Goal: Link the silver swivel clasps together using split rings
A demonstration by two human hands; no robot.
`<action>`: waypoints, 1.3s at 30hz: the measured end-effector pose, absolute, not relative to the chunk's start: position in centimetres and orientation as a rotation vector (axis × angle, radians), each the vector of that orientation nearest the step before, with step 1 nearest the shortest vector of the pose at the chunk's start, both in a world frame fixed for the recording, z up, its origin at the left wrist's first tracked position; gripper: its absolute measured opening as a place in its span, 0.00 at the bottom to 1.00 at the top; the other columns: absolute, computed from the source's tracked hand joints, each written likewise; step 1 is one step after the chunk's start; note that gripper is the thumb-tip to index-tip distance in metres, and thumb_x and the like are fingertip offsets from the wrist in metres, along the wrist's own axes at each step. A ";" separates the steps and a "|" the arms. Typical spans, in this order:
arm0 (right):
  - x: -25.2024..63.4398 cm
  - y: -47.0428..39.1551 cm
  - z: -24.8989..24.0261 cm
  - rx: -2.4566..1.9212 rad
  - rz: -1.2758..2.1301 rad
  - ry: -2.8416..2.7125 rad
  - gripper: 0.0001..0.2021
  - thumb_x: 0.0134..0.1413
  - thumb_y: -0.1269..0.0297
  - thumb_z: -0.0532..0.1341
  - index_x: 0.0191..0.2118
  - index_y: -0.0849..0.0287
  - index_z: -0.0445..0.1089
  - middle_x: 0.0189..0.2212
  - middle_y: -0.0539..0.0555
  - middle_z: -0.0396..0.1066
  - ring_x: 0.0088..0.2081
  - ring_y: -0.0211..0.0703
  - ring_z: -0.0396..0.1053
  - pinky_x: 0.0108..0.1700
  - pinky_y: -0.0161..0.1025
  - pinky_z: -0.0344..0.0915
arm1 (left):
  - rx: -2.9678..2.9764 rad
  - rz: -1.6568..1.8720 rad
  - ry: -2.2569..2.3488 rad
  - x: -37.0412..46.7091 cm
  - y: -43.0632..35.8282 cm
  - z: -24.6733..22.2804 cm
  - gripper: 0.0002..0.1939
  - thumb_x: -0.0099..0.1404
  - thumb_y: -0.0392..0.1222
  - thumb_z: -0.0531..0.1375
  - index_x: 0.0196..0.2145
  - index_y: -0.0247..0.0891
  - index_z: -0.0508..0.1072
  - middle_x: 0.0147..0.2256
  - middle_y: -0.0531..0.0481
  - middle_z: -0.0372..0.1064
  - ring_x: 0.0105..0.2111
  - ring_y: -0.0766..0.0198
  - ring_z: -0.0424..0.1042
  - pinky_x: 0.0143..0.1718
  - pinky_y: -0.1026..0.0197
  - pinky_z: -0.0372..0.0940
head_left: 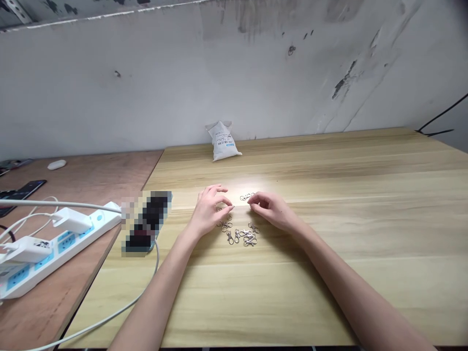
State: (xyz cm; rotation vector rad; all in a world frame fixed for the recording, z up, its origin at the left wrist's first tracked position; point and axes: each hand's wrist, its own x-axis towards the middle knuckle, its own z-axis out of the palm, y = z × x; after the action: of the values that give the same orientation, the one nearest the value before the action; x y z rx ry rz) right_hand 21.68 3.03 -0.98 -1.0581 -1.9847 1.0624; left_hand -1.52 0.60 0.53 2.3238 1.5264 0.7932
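Several silver swivel lobster clasps [250,239] lie loosely on the wooden table [292,292] in front of me. My left hand [210,208] hovers over the left side of them, thumb and index finger pinched round a tiny bit too small to name. Clasps beneath that hand [224,225] are partly covered by it. On the right, my right hand [272,209] has thumb and forefinger drawn together; what they hold, if anything, is hidden. Just beyond its fingertips lies a small group of metal clasps [247,197]. A gap separates the two hands.
A white labelled packet [224,141] stands against the wall. Left of my hands lies a pixelated phone-like device [149,222] with a white cable [124,309]. A power strip [78,248] with chargers, another phone [27,190] and a white case [56,165] rest on the brown table.
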 end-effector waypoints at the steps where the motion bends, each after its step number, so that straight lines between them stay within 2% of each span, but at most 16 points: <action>1: 21.8 3.2 -1.1 -1.080 0.939 -2.043 0.06 0.57 0.64 0.58 0.36 0.58 0.72 0.29 0.51 0.71 0.26 0.37 0.64 0.31 0.36 0.61 | 2.330 0.779 1.535 -1.6 0.6 0.5 0.03 0.63 0.41 0.64 0.31 0.44 0.77 0.51 0.49 0.69 0.59 0.51 0.59 0.58 0.43 0.53; 5: 22.2 3.2 -0.8 -1.121 0.547 -2.162 0.06 0.58 0.65 0.58 0.38 0.57 0.71 0.40 0.54 0.69 0.25 0.34 0.60 0.32 0.35 0.58 | 2.336 0.764 1.564 -1.9 0.8 0.5 0.03 0.63 0.41 0.63 0.31 0.43 0.76 0.51 0.49 0.69 0.59 0.51 0.60 0.58 0.43 0.53; 7: 22.5 2.8 0.3 -1.135 0.501 -2.223 0.05 0.57 0.64 0.59 0.35 0.58 0.71 0.37 0.53 0.69 0.26 0.34 0.59 0.31 0.35 0.56 | 2.336 0.771 1.569 -1.9 0.8 0.5 0.03 0.63 0.41 0.63 0.31 0.43 0.76 0.51 0.49 0.69 0.59 0.51 0.60 0.58 0.43 0.53; 11: 22.8 1.8 2.6 -1.157 0.842 -2.512 0.08 0.52 0.61 0.63 0.26 0.58 0.69 0.22 0.47 0.64 0.25 0.35 0.59 0.27 0.33 0.52 | 2.338 0.768 1.568 -1.9 0.8 0.5 0.03 0.63 0.39 0.62 0.31 0.43 0.76 0.51 0.49 0.69 0.58 0.52 0.61 0.58 0.44 0.53; 15: 22.5 1.2 3.2 -1.306 0.969 -2.584 0.03 0.46 0.67 0.62 0.25 0.57 0.70 0.22 0.47 0.68 0.24 0.34 0.60 0.25 0.33 0.51 | 2.342 0.770 1.564 -1.9 0.8 0.4 0.03 0.62 0.37 0.62 0.32 0.43 0.76 0.51 0.49 0.70 0.58 0.52 0.61 0.57 0.45 0.54; 23: 21.8 1.1 2.7 -1.401 0.957 -2.593 0.02 0.39 0.70 0.61 0.25 0.57 0.69 0.22 0.47 0.71 0.23 0.34 0.60 0.26 0.33 0.52 | 2.325 0.805 1.504 -1.7 0.7 0.4 0.03 0.60 0.36 0.63 0.31 0.42 0.75 0.50 0.50 0.69 0.58 0.52 0.61 0.58 0.45 0.53; 28: 21.8 1.3 1.9 -1.311 0.812 -2.595 0.04 0.44 0.70 0.59 0.22 0.58 0.66 0.20 0.47 0.68 0.22 0.34 0.57 0.25 0.34 0.50 | 2.305 0.844 1.467 -1.3 0.5 0.8 0.02 0.60 0.36 0.63 0.31 0.42 0.75 0.50 0.50 0.70 0.58 0.53 0.62 0.59 0.46 0.53; 32: 21.7 1.7 1.0 -1.152 0.700 -2.474 0.06 0.52 0.70 0.58 0.26 0.58 0.67 0.22 0.48 0.67 0.24 0.35 0.58 0.27 0.34 0.51 | 2.307 0.872 1.449 -1.1 0.4 0.9 0.02 0.61 0.36 0.62 0.31 0.42 0.74 0.50 0.50 0.70 0.57 0.54 0.63 0.59 0.46 0.54; 35: 21.5 2.1 0.2 -1.034 0.587 -2.373 0.07 0.58 0.68 0.56 0.31 0.58 0.70 0.29 0.52 0.69 0.29 0.39 0.64 0.31 0.35 0.57 | 2.318 0.875 1.459 -1.0 0.4 0.9 0.02 0.62 0.36 0.61 0.31 0.42 0.74 0.51 0.50 0.69 0.59 0.53 0.61 0.60 0.45 0.54; 39: 21.1 2.6 -0.7 -0.925 0.372 -2.330 0.07 0.61 0.65 0.57 0.35 0.57 0.72 0.39 0.58 0.71 0.40 0.46 0.67 0.42 0.43 0.62 | 2.351 0.859 1.461 -0.8 0.3 0.9 0.03 0.62 0.36 0.61 0.31 0.43 0.74 0.54 0.50 0.67 0.62 0.52 0.57 0.61 0.44 0.52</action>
State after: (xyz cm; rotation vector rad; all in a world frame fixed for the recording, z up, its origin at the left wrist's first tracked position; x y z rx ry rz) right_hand 21.14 2.61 -0.73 -0.9250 -2.3297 0.3722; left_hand -0.85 0.28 0.94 2.3514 1.4612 0.8595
